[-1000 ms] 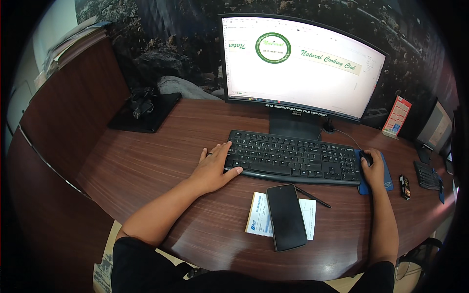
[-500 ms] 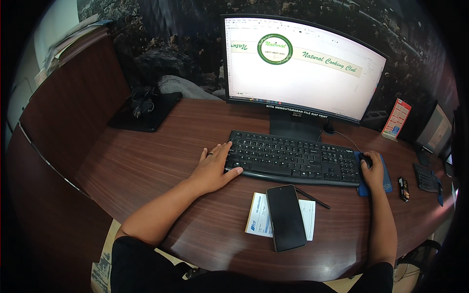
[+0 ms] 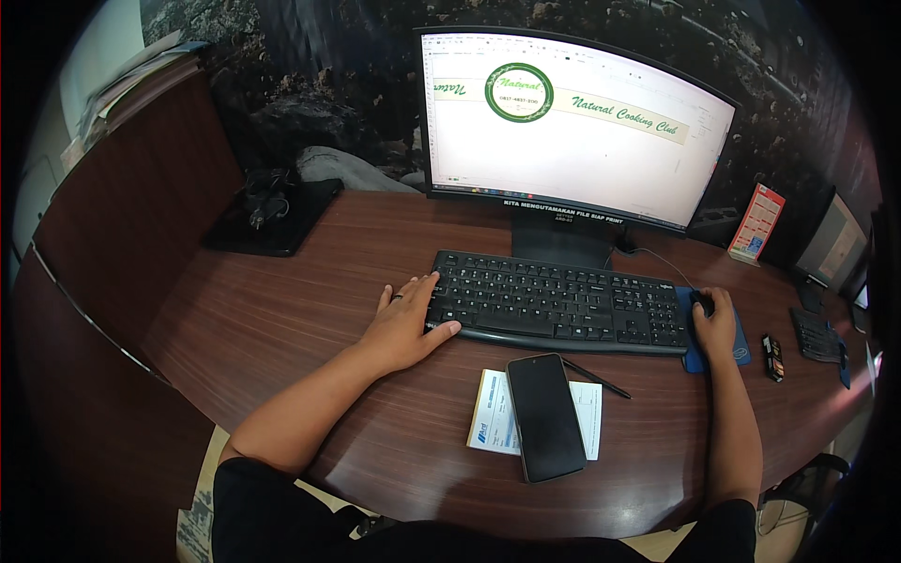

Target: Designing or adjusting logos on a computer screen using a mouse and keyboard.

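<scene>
My left hand (image 3: 402, 324) rests at the left end of a black keyboard (image 3: 554, 298), fingers stretched out and apart, with a dark ring on one finger. My right hand (image 3: 715, 324) is wrapped over a black computer mouse (image 3: 699, 298), mostly hidden under the fingers, on a blue mouse pad (image 3: 740, 345). Behind the keyboard stands a curved monitor (image 3: 582, 159), lit with a white page carrying a round green-bordered emblem and a pale banner with green lettering. In front of the keyboard a dark smartphone (image 3: 546, 418) lies across a printed paper pad (image 3: 487, 413).
A black pen (image 3: 601, 380) lies beside the phone. Right of the mouse pad are a small black-and-gold box (image 3: 772, 357), a second keyboard (image 3: 814, 335) and a red desk calendar (image 3: 756, 223). At left, coiled cables sit on a black base (image 3: 305, 218) near a wooden partition (image 3: 131, 206).
The whole view has shifted slightly, so everything sits a little further left. Both hands keep their places on the keyboard and mouse.
</scene>
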A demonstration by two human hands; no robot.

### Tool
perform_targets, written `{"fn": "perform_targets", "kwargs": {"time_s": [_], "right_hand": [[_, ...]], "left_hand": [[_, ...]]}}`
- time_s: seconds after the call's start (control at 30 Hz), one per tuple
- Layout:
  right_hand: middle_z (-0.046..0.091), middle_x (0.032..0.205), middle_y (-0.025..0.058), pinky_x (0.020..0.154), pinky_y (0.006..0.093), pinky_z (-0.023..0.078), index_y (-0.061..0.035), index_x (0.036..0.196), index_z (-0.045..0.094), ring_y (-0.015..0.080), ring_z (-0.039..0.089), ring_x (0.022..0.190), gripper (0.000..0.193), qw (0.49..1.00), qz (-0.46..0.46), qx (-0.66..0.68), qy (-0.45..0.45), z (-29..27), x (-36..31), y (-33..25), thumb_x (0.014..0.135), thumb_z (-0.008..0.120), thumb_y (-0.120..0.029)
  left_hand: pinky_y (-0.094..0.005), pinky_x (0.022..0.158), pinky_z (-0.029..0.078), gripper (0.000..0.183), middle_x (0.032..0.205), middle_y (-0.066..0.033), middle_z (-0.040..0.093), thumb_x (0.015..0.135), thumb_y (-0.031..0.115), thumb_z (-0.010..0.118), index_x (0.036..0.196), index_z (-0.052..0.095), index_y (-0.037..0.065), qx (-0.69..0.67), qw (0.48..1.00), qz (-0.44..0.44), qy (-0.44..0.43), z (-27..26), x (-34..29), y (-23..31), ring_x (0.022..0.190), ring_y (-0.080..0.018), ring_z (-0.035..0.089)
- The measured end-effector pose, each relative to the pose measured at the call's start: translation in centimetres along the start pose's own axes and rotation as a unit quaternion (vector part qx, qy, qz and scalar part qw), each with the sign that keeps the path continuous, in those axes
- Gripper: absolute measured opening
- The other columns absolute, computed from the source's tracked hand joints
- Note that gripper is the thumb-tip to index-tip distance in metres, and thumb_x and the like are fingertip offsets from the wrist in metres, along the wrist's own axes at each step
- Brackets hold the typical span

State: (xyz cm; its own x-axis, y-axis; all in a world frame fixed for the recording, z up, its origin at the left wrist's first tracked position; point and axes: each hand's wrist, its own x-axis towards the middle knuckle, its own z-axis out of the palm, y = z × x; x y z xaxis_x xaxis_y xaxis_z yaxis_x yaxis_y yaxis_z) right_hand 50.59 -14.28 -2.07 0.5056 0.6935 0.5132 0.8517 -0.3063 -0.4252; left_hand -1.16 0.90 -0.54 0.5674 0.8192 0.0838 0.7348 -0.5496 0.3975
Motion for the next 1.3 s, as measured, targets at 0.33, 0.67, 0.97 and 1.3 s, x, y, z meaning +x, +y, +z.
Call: {"fn": "perform_targets", "kwargs": {"time_s": [0.33,0.67,0.97,1.3], "right_hand": [[0.065,0.116,0.0179,0.095,0.0404,0.05,-0.0008,0.118,0.063,0.0362,0.064,0.11,0.037,1.0,-0.017,0.017,0.011,0.3,0.0,0.2,0.083,0.073,-0.008],[0.064,0.118,0.0186,0.097,0.04,0.05,0.0018,0.117,0.065,0.0364,0.064,0.112,0.036,0.999,-0.028,0.022,-0.004,0.0,0.2,-0.1,0.083,0.073,-0.009],[0.063,0.123,0.0184,0.1,0.0403,0.049,0.0015,0.121,0.065,0.0368,0.062,0.117,0.038,0.999,-0.034,0.014,-0.008,0.2,0.1,0.1,0.085,0.071,-0.009],[0.063,0.122,0.0186,0.1,0.0406,0.049,0.0006,0.121,0.063,0.037,0.062,0.116,0.039,0.999,-0.043,0.013,0.0,0.2,0.1,0.3,0.084,0.071,-0.009]], "left_hand": [[-0.0582,0.124,0.011,0.086,0.157,-0.031,0.036,0.098,0.048,0.062,0.157,0.025,-0.003,-0.005,1.0,0.001,0.003,0.1,0.0,-0.1,0.153,-0.0416,0.026],[-0.0582,0.124,0.011,0.086,0.157,-0.0314,0.036,0.098,0.048,0.061,0.157,0.025,-0.004,-0.007,1.0,0.0,0.0,-0.1,0.0,0.1,0.153,-0.0417,0.025],[-0.0581,0.124,0.011,0.087,0.158,-0.0309,0.035,0.098,0.049,0.061,0.157,0.025,-0.004,-0.003,1.0,0.001,0.0,0.0,0.0,0.0,0.153,-0.0413,0.025],[-0.0586,0.124,0.01,0.087,0.158,-0.03,0.035,0.098,0.049,0.061,0.157,0.025,-0.004,0.0,1.0,-0.005,-0.004,-0.1,0.0,0.2,0.153,-0.0408,0.025]]}}
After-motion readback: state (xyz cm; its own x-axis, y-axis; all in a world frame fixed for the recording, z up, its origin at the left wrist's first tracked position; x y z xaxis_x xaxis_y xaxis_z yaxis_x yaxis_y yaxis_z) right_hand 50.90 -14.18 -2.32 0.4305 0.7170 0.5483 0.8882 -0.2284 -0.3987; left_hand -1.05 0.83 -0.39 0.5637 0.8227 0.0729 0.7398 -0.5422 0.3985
